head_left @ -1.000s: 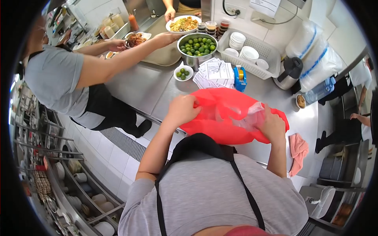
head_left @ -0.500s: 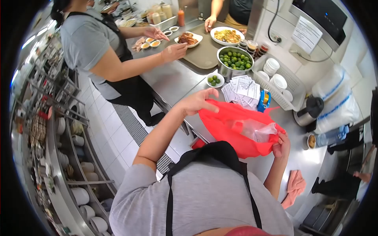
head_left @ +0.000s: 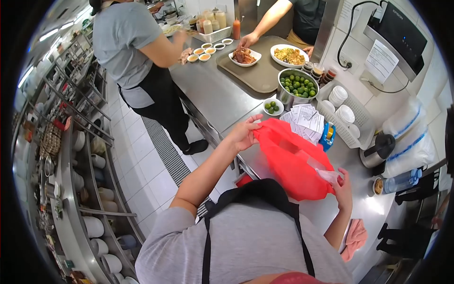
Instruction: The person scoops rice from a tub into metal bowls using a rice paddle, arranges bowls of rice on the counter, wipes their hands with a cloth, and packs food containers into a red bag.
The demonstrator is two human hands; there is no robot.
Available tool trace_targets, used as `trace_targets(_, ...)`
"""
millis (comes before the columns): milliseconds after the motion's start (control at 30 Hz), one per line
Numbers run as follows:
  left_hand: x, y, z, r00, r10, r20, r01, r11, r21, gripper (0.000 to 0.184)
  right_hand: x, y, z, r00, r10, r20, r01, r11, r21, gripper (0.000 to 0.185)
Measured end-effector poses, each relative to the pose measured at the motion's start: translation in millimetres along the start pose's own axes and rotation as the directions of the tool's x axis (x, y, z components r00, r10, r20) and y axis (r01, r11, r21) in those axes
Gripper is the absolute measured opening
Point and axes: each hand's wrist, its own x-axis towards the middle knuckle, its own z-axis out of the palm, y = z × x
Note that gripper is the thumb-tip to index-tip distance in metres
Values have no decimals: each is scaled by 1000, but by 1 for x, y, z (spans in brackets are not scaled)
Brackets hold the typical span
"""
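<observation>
A red fabric-like bag [head_left: 291,158] is held between my hands over the steel counter. My left hand [head_left: 245,134] pinches its left upper edge. At the lower right, my right hand [head_left: 343,190] is closed on the other edge, beside a clear plastic piece [head_left: 327,176] that shows at the bag's opening. Whether the plastic is also gripped I cannot tell, and the rest of the bag's contents is hidden. Just beyond the bag lie printed paper slips [head_left: 305,120] and a blue tape dispenser [head_left: 328,136].
A steel pot of green limes [head_left: 298,86] and a small bowl of limes [head_left: 272,107] stand beyond the slips. One co-worker reaches to a meat dish [head_left: 245,58] on a tray [head_left: 257,84]; another stands left. Right are a basket [head_left: 352,137], a kettle [head_left: 378,150] and a pink cloth [head_left: 355,239].
The bag's opening has narrowed, showing less plastic. The left co-worker has turned from the tray, and the far co-worker's hand has moved onto the meat dish. My view has shifted slightly.
</observation>
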Motion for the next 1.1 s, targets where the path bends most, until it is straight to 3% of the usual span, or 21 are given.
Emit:
trace_targets(67, 3, 3, 6, 999, 26, 28, -21, 987, -162, 34, 0, 20, 1, 999, 2, 36, -1, 1000, -26, 32)
trace_targets(167, 1, 15, 21, 1000, -10, -14, 7, 980, -200, 33, 14, 42, -18, 924, 170, 343, -130, 982, -138, 37)
trace_targets(200, 3, 13, 17, 999, -44, -19, 40, 978, -205, 33, 15, 43, -15, 952, 102, 288, -135, 986, 99, 35)
trace_targets(267, 4, 13, 0, 955, 51, 292, -16, 993, -121, 25, 17, 34, -2, 976, 68, 205, -165, 849, 503, 30)
trace_targets(333, 5, 18, -26, 885, -63, 462, -91, 948, 305, 18, 20, 26, 8, 980, 110, 166, -197, 665, 720, 29)
trace_targets(400, 3, 22, -13, 961, -144, 235, -122, 542, 832, 9, 28, 30, 14, 978, 173, 113, -191, 556, 809, 29)
trace_targets(433, 4, 17, -2, 953, -185, 242, -104, 548, 830, 9, 33, 34, 17, 973, 211, 96, -194, 511, 838, 29)
trace_targets(500, 4, 9, 15, 979, 115, 169, -157, -109, 982, 25, 40, 29, 28, 974, 226, -2, -126, 552, 824, 28)
trace_targets(533, 5, 6, 18, 979, 102, 176, -165, -112, 980, 25, 43, 24, 31, 977, 197, -78, -57, 595, 802, 28)
trace_targets(567, 6, 4, 22, 927, 258, 271, -195, -285, 938, 38, 43, 19, 31, 976, 199, -85, -51, 592, 804, 28)
trace_targets(600, 6, 4, 26, 838, 392, 379, -184, -451, 873, 51, 44, 12, 30, 972, 182, -148, -3, 641, 768, 28)
trace_targets(633, 5, 5, 30, 835, 399, 379, -181, -450, 874, 51, 47, 7, 30, 966, 158, -205, 41, 688, 724, 28)
trace_targets(733, 2, 15, 41, 979, 181, 91, 7, -481, 877, 65, 51, 14, 18, 986, 30, -164, 68, 824, 562, 24)
trace_targets(767, 6, 16, 37, 990, 143, 19, 53, -485, 873, 64, 46, 4, 12, 995, -46, -91, 70, 959, 273, 23)
trace_targets(800, 6, 18, 37, 993, 111, 32, 28, -496, 868, 64, 49, 6, 4, 932, -363, 0, 360, 925, -120, 26)
trace_targets(833, 3, 19, 34, 996, 83, 43, 5, -509, 861, 63, 39, -19, 3, 963, -259, 75, 269, 933, -237, 30)
trace_targets(867, 1, 16, 20, 941, 148, 304, -204, -468, 860, 60, 39, -12, -2, 954, -295, 61, 297, 885, -358, 33)
trace_targets(967, -17, 27, 39, 783, 271, 560, -427, -420, 801, 48, 10, -62, -1, 909, -387, -158, 154, 662, -733, 38)
trace_targets(1000, -25, 33, 46, 758, 307, 576, -421, -445, 791, 48, 9, -79, -2, 887, -434, -155, 191, 652, -733, 38)
trace_targets(1067, -42, 39, 51, 774, 381, 505, -500, -121, 857, 42, 5, -103, 1, 887, -353, -299, 71, 742, -666, 37)
trace_targets(1100, -46, 39, 47, 752, 403, 522, -513, -141, 847, 42, 8, -109, 7, 871, -386, -303, 95, 739, -667, 37)
